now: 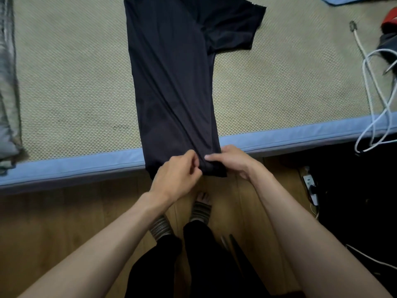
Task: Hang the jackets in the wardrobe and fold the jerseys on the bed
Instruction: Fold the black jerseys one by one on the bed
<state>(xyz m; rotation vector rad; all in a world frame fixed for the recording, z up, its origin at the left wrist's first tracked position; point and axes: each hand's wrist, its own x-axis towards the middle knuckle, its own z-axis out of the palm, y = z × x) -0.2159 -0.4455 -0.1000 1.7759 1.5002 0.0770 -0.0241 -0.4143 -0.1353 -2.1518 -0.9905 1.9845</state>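
My left hand and right hand pinch the dark jersey's hem over the bed's blue edge, above wooden floor.

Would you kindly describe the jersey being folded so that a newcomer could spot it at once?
Start at the bed with its beige woven mat and blue border. Down its middle lies a dark jersey, its hem hanging over the near edge, where the left hand and right hand pinch it. Unlike the grey garment at far left, it shows one short sleeve spread rightward.
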